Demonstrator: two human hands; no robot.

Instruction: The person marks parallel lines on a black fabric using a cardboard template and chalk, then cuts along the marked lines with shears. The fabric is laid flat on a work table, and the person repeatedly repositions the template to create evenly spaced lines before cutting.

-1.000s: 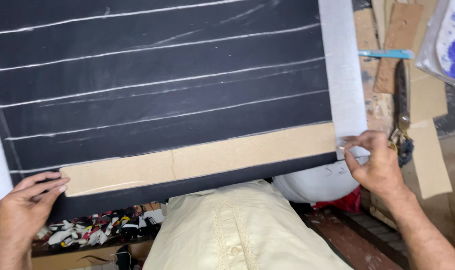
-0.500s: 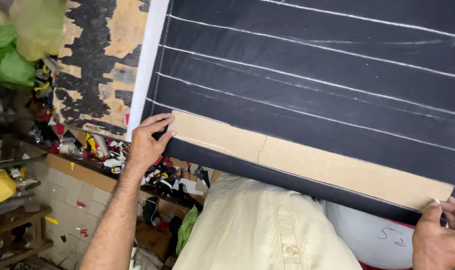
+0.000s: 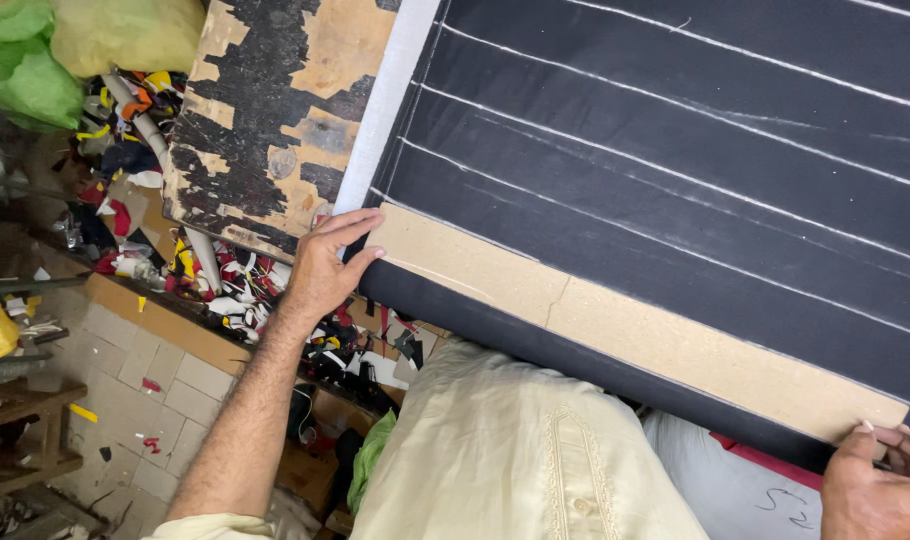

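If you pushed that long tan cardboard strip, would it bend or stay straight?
The cardboard strip probably stays fairly stiff: it lies flat and straight between the left hand and right hand. A crease near its middle suggests it might fold there. On the smooth black cloth it would likely slide easily.

The cloth (image 3: 695,180) filling the upper right is black, ruled with slanting white chalk lines, and a plain tan strip (image 3: 635,325) crosses its lower edge. At upper left, the board (image 3: 275,120) is tan with flaking black paint, beside green and yellow bags (image 3: 65,50)
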